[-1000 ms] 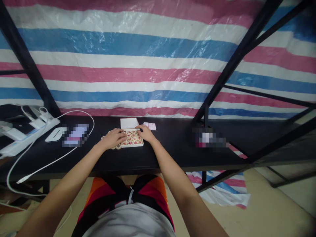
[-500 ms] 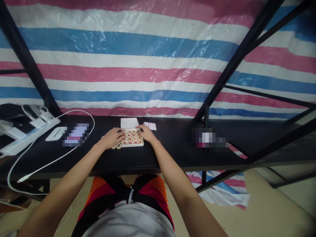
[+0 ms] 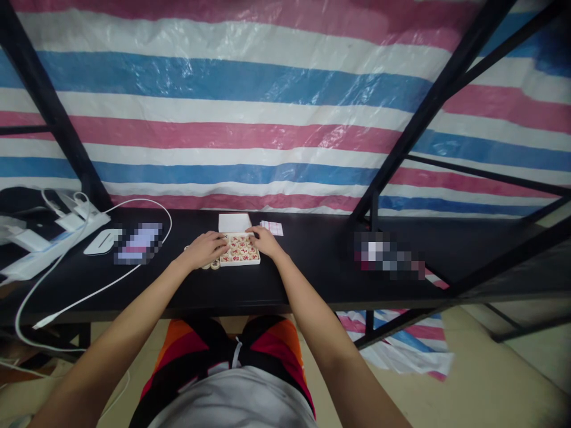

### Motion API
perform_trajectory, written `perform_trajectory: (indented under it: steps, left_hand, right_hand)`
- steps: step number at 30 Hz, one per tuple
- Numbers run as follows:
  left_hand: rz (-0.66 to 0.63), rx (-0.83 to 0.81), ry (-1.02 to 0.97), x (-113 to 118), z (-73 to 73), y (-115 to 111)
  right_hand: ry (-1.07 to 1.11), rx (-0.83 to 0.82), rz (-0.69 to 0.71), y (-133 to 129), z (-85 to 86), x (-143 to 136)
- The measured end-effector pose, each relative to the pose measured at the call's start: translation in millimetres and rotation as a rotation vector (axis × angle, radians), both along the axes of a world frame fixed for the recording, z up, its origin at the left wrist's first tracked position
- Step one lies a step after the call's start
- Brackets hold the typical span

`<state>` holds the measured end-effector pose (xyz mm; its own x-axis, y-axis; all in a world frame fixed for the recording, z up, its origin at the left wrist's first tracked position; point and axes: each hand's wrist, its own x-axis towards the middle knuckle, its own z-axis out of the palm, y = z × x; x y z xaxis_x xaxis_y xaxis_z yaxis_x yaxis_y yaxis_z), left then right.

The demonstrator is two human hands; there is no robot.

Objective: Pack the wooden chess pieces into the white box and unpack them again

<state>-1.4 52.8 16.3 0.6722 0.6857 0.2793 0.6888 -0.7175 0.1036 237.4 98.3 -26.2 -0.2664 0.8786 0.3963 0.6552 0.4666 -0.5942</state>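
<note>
A shallow white box [image 3: 239, 262] sits on the black desk, holding rows of round, cream xiangqi pieces [image 3: 241, 244] with red characters. My left hand [image 3: 205, 248] reaches over the box's left end, fingers bent and tips down on the pieces there. What those fingertips hold, if anything, is hidden. Beneath and beside that hand, several loose pieces [image 3: 215, 265] lie on the desk, partly covered; one shows a dark character. At the box's back right corner, my right hand [image 3: 265, 241] grips the edge, with fingertips over the rim. A white lid [image 3: 234, 223] lies just behind the box.
A pink-and-white patterned paper [image 3: 273, 228] lies behind my right hand. To the left are a blurred phone [image 3: 139, 244], a white device [image 3: 102, 241], a power strip [image 3: 62, 241] and a loose white cable [image 3: 84, 291]. Black metal posts [image 3: 413, 128] rise before striped plastic sheeting.
My left fingertips have shifted very slightly over the pieces at the box's upper left. The right hand and the box stay put; the view has moved a touch.
</note>
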Motion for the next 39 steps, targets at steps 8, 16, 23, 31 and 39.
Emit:
perform_trajectory:
  steps: [8, 16, 23, 31, 39]
  left_hand:
    - [0.001, -0.017, -0.043, 2, -3.0, 0]
    - [0.241, -0.030, -0.269, -44, 9.6, 12]
    - [0.323, -0.330, -0.277, -79, -1.4, 26]
    - [0.320, -0.399, -0.349, -69, -5.1, 25]
    - [0.386, -0.237, -0.293, -59, -6.7, 24]
  right_hand:
    - [-0.008, -0.008, -0.002, 1, -0.6, 0]
    - [0.027, -0.008, 0.001, -2, 1.4, -1]
    - [0.059, -0.027, -0.005, -4, 2.9, -1]
    - [0.059, -0.059, -0.018, -6, 6.0, -1]
    - [0.053, -0.045, -0.022, -5, 4.9, -1]
